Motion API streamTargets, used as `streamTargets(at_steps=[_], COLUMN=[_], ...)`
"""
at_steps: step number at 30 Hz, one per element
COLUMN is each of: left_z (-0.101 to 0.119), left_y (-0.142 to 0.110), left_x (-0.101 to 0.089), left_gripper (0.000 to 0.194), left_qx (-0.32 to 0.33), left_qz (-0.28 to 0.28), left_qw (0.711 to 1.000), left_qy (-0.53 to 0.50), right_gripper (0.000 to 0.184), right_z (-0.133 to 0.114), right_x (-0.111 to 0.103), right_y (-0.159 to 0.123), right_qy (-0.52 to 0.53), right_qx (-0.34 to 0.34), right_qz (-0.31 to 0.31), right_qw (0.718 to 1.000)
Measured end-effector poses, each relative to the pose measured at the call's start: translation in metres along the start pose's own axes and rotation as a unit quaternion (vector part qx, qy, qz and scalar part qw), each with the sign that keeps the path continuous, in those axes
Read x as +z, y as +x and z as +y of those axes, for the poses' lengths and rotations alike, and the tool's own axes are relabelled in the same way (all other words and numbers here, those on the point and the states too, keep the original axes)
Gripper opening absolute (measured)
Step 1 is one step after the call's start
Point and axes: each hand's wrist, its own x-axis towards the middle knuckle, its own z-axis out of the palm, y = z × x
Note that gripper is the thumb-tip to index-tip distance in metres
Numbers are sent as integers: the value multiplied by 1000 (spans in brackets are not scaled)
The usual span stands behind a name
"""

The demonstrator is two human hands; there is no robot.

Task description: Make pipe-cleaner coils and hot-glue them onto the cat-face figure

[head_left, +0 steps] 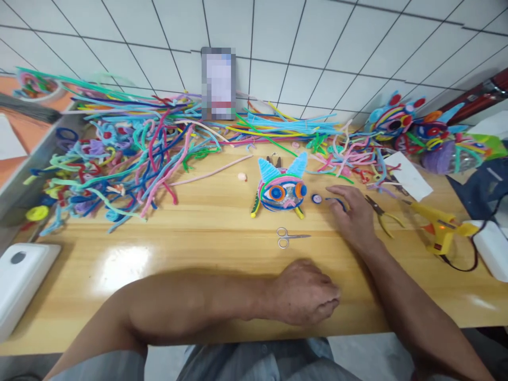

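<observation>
My left hand (307,293) rests on the table near its front edge, curled into a fist, palm side hidden. Whether anything is inside it I cannot tell. Farther right and back, my right hand (353,214) lies with thumb and forefinger apart around a small dark blue pipe-cleaner piece (336,202). Just left of it lies a round blue and lilac pipe-cleaner coil (316,198). A pipe-cleaner cat head (282,191) with light blue ears and orange-ringed eyes leans on green-and-yellow-handled pliers. Small scissors (292,237) lie in front of it.
Loose pipe cleaners (154,153) heap at the left and back. Yellow-handled pliers (384,216) and a yellow glue gun (440,227) with its cord lie right of my hand. A phone (218,84) leans on the tiled wall. Finished heads (392,121) stand back right.
</observation>
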Motion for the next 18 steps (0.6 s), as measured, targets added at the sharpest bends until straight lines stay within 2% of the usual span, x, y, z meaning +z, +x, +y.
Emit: streamTargets(at_steps=[4, 6, 12, 18], left_z=[0, 1, 1, 1], left_y=[0, 0, -1, -3], left_x=[-1, -3, -5, 0], left_gripper=[26, 25, 18, 15], left_qx=[-5, -8, -7, -15], left_qz=[-10, -19, -17, 4], left_qw=[1000, 1000, 1000, 1000], left_qy=[2, 1, 0, -8], right_gripper=[14, 10, 4, 7], right_z=[-2, 2, 8, 4], right_x=[-5, -8, -15, -10], right_y=[5, 7, 7, 6], right_qy=[-17, -43, -87, -97], right_qx=[24, 24, 12, 28], right_qz=[27, 18, -110, -155], right_qw=[999, 999, 990, 983])
